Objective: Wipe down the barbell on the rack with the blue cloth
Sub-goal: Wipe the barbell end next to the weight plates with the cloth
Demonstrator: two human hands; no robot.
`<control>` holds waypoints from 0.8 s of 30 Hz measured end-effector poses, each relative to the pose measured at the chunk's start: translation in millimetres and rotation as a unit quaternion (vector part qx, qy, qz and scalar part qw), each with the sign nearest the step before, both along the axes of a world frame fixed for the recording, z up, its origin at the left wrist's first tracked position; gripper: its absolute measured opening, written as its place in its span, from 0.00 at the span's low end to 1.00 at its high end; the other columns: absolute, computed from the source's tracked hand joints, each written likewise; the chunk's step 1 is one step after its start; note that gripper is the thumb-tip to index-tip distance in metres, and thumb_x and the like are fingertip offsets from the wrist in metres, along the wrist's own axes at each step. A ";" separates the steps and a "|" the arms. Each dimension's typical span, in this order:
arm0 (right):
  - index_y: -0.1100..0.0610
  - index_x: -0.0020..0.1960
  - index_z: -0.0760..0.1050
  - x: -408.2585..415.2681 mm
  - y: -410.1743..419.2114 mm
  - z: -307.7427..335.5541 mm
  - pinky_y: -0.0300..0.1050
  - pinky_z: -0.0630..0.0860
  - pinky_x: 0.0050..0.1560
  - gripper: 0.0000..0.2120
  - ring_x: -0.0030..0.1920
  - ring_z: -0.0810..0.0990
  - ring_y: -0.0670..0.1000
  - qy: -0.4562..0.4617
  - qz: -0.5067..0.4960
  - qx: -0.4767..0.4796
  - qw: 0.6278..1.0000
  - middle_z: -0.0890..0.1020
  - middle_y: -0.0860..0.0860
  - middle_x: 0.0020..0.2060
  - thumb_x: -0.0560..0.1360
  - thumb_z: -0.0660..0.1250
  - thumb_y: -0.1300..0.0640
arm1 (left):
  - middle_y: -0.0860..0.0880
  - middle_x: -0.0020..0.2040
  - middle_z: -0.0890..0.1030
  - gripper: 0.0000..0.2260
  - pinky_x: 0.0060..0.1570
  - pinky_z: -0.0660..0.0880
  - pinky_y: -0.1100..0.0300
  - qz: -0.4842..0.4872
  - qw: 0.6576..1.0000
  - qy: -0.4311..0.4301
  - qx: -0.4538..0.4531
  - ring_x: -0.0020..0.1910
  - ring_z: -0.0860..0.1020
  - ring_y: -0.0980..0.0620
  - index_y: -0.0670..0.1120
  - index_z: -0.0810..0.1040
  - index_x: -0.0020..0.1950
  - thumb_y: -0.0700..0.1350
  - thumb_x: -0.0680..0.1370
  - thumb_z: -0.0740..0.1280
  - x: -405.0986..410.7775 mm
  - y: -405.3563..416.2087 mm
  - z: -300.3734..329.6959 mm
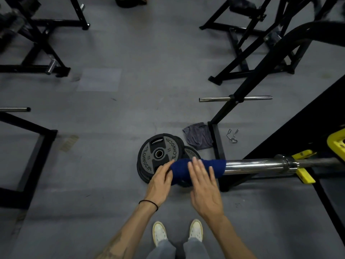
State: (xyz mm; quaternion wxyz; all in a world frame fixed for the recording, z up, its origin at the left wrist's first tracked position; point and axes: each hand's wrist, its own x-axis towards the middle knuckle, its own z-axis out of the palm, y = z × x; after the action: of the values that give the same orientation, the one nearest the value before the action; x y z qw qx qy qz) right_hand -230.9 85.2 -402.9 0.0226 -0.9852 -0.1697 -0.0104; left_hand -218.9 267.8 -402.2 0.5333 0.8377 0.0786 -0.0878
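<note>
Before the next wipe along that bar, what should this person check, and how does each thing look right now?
1. Blue cloth wrapped over the end of the barbell: ok.
2. Left hand grips the cloth at the bar's tip: ok.
3. Right hand lies flat on the cloth, fingers straight: ok.
4. Chrome sleeve to the right of the cloth is bare, free to wipe: ok.
5. Bar seated in the yellow hook: cannot tell, partly hidden.
6. Plates on the floor below the cloth, clear of the shoes: ok.
</note>
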 end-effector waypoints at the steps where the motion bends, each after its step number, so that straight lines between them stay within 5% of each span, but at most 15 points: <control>1: 0.61 0.82 0.54 1.5 -7.4 -1.2 0.61 0.51 0.79 0.53 0.82 0.54 0.57 0.003 -0.043 0.006 0.999 0.54 0.58 0.83 0.64 0.77 0.62 | 0.52 0.65 0.73 0.18 0.66 0.72 0.56 -0.001 1.000 0.000 0.005 0.63 0.73 0.56 0.54 0.70 0.74 0.44 0.85 0.59 0.2 0.9 0.2; 4: 0.63 0.81 0.54 -0.2 10.8 -0.1 0.61 0.47 0.79 0.54 0.82 0.52 0.61 0.012 -0.140 0.044 0.989 0.56 0.62 0.82 0.62 0.78 0.60 | 0.55 0.63 0.71 0.18 0.61 0.76 0.52 0.013 1.000 0.007 -0.006 0.59 0.75 0.58 0.56 0.69 0.74 0.47 0.84 0.60 -0.9 2.3 1.0; 9: 0.61 0.82 0.56 -18.4 41.3 -2.2 0.60 0.54 0.78 0.40 0.82 0.53 0.58 0.004 0.022 0.060 0.998 0.52 0.58 0.83 0.71 0.58 0.56 | 0.65 0.66 0.68 0.23 0.59 0.78 0.52 -0.002 0.999 -0.007 -0.033 0.60 0.76 0.59 0.60 0.68 0.72 0.42 0.80 0.64 -10.3 -1.2 2.9; 11: 0.60 0.83 0.54 -14.8 16.2 -8.1 0.60 0.54 0.78 0.41 0.83 0.52 0.57 -0.009 0.026 0.045 0.999 0.51 0.57 0.83 0.72 0.63 0.59 | 0.67 0.66 0.68 0.26 0.53 0.81 0.50 -0.004 0.998 -0.010 -0.055 0.56 0.80 0.54 0.61 0.68 0.72 0.40 0.77 0.64 -14.9 -1.5 3.0; 16: 0.62 0.82 0.50 -5.9 5.0 -8.1 0.59 0.45 0.80 0.58 0.83 0.48 0.59 0.015 -0.162 0.074 0.984 0.51 0.61 0.83 0.60 0.79 0.62 | 0.58 0.67 0.73 0.24 0.41 0.82 0.57 0.047 0.993 -0.059 -0.092 0.43 0.84 0.52 0.60 0.75 0.66 0.33 0.80 0.62 -22.1 -5.1 4.3; 21: 0.59 0.83 0.53 -23.1 22.7 -12.3 0.60 0.53 0.77 0.52 0.82 0.52 0.57 0.002 0.036 0.054 0.998 0.53 0.56 0.83 0.64 0.74 0.58 | 0.60 0.64 0.75 0.14 0.48 0.82 0.48 0.048 0.995 -0.081 -0.044 0.53 0.82 0.52 0.61 0.76 0.65 0.46 0.83 0.60 -19.5 -6.7 -3.5; 24: 0.58 0.83 0.53 -18.2 -7.8 -16.0 0.61 0.53 0.78 0.49 0.83 0.53 0.55 -0.015 0.037 0.018 0.999 0.52 0.55 0.83 0.66 0.71 0.61 | 0.62 0.61 0.75 0.14 0.43 0.82 0.47 0.048 0.995 -0.064 -0.057 0.41 0.84 0.52 0.65 0.74 0.64 0.46 0.84 0.60 -19.1 -6.3 1.2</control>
State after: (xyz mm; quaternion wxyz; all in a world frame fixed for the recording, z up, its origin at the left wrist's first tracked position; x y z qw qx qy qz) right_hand -249.0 77.5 -418.9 0.0377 -0.9775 -0.2057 -0.0270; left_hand -238.0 261.5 -401.1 0.5874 0.8052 0.0797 -0.0124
